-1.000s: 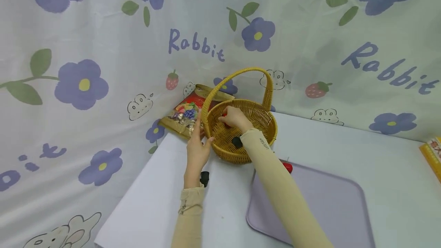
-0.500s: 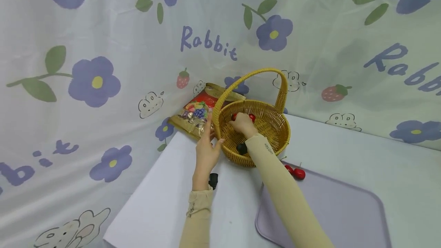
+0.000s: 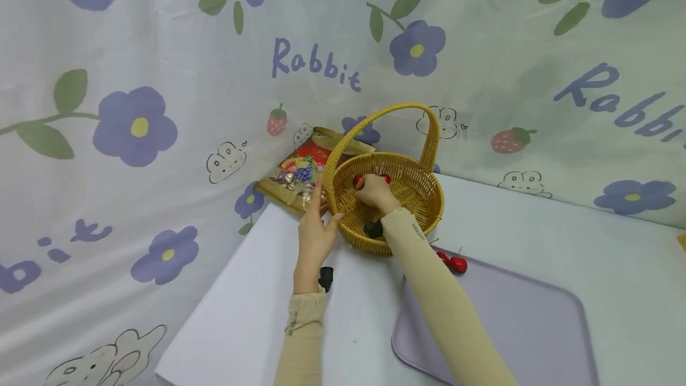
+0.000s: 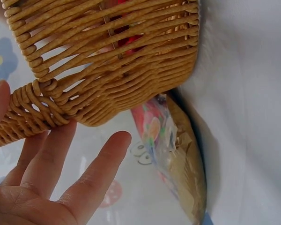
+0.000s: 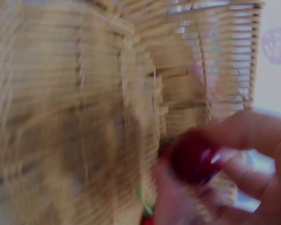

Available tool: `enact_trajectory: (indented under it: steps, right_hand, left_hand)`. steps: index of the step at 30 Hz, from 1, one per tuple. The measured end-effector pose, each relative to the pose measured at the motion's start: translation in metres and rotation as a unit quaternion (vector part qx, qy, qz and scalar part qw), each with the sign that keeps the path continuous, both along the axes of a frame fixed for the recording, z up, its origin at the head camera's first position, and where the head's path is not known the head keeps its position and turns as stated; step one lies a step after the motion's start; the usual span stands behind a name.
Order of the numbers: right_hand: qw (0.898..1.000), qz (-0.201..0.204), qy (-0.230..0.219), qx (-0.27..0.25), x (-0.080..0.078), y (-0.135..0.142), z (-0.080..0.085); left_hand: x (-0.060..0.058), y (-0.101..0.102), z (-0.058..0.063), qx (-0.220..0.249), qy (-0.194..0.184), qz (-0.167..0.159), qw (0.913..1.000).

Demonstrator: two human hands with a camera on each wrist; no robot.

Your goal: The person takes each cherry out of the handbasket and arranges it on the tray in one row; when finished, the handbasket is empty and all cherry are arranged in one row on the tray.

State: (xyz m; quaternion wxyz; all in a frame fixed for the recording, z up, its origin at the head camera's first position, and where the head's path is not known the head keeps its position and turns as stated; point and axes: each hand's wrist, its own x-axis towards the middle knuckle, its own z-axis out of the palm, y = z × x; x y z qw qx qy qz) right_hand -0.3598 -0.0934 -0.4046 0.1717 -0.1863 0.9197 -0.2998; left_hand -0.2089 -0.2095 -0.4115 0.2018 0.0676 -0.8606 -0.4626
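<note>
My right hand [image 3: 377, 192] is down inside a yellow wicker basket [image 3: 343, 219]. In the right wrist view it pinches a dark red cherry [image 5: 195, 157] between thumb and fingers. Red cherries [image 3: 386, 178] show by the hand in the head view. At the bottom of the right wrist view lies part of another red cherry [image 5: 148, 221], with a green stem. My left hand [image 3: 315, 234] is at the basket's left side, where the handle [image 3: 330, 179] joins the rim. Its fingers are extended; in the left wrist view, some fingertips touch the wicker and the index finger [image 4: 103, 164] stands free.
A lilac tray [image 3: 514, 314] lies at the right front, with cherries [image 3: 458, 264] at its far left corner, partly behind the right sleeve. A gold-and-red fruit-print bag [image 3: 297, 173] leans behind the basket on the left. A printed cloth [image 3: 225, 106] hangs behind the white table [image 3: 236, 290].
The view swings to the right, then slightly back. My right hand has stayed inside the basket, its wrist shifting a little, and cherries now show on both sides of it. My left hand stays beside the handle.
</note>
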Motion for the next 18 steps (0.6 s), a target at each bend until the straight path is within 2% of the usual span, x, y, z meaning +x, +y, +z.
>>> enact_trajectory:
  steps: [5,9,15,18]
  right_hand:
    - [0.993,-0.008,-0.021,-0.120,0.007,0.018,0.004]
    - [0.982,-0.023,-0.036,-0.183,0.012,0.031,0.011]
    - [0.966,-0.028,-0.005,-0.258,0.015,0.048,0.032]
    - [0.961,-0.031,0.020,-0.274,0.017,0.059,0.046]
  left_hand:
    - [0.000,0.001,-0.003,-0.002,0.003,0.002,1.0000]
    - [0.001,0.000,-0.004,-0.003,-0.006,-0.002,1.0000]
    - [-0.001,0.001,-0.003,0.002,-0.003,-0.009,1.0000]
    - [-0.002,0.002,-0.002,0.002,0.000,-0.007,1.0000]
